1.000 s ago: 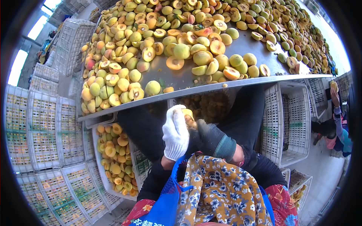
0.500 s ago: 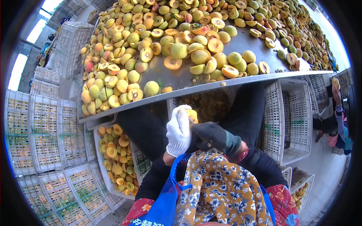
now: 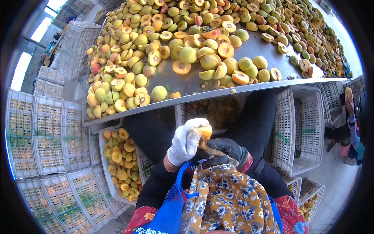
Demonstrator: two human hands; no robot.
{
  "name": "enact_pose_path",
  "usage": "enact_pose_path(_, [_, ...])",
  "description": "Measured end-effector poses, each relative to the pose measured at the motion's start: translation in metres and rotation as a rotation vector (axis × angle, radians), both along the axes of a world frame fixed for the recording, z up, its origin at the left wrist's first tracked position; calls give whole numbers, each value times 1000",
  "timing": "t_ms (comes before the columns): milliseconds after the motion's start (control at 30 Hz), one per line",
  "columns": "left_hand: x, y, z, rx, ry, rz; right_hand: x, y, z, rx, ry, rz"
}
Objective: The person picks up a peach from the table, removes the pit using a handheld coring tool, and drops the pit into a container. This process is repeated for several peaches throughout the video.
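In a white glove, my left hand (image 3: 186,141) is closed around a yellow-orange fruit piece (image 3: 205,132), above my lap and below the table edge. My right hand (image 3: 225,150), in a dark glove, is closed on a thin brownish tool (image 3: 212,150) whose upper end meets the fruit; its exact shape is unclear. Halved and whole yellow-green fruits (image 3: 188,55) cover much of the metal table (image 3: 171,80) in front of me.
A crate of fruit halves (image 3: 103,163) stands at my left, beside stacked white crates (image 3: 48,134). At my right is a white crate (image 3: 307,134). Beneath the table edge sits a container of dark pieces (image 3: 180,115). Another person's arm (image 3: 351,117) shows at far right.
My left hand has tilted, showing more of the fruit. My right hand has moved slightly lower and turned, revealing the brownish tool. The table view has shifted slightly.
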State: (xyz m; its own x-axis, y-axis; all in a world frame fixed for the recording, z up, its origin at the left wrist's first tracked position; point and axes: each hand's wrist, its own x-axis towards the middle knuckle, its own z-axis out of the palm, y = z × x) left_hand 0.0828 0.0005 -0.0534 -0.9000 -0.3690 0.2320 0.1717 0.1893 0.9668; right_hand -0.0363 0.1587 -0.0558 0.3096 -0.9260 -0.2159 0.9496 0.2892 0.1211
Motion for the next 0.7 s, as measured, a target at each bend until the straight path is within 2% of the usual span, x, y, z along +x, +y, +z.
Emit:
enact_pose_path(33, [1, 1, 0, 23, 16, 14, 1, 1, 3, 65, 118, -4])
enact_pose_path(133, [1, 9, 4, 230, 26, 56, 1, -6, 23, 233, 177, 11])
enact_pose_path(200, [-3, 18, 4, 364, 15, 170, 0, -9, 15, -9, -109, 9])
enact_pose_path(233, [-5, 19, 9, 379, -19, 228, -1, -10, 9, -61, -83, -8])
enact_pose_path(267, [-4, 12, 9, 232, -22, 311, -3, -10, 4, -113, -58, -27])
enact_pose_path(333, [10, 2, 38, 440, -284, 654, -13, -11, 2, -145, -36, -81])
enact_pose_path(400, [40, -24, 54, -282, -636, 840, -24, -9, 0, -95, -57, -148])
enact_pose_path(467, [77, -56, 58, -850, -1181, 966, -34, -8, -15, -23, -117, -138])
enact_pose_path(533, [119, -86, 38, -1397, -1211, 1079, -40, -8, -31, 22, -110, -99])
enact_pose_path(567, [111, -95, 50, -1336, -1210, 1047, -39, -10, -39, 29, -85, -80])
enact_pose_path(667, [37, -111, 74, -1149, -871, 899, -34, -15, -39, 104, -42, -57])
enact_pose_path(700, [10, -124, 65, -1260, -745, 851, -33, -17, -40, 95, -3, -38])
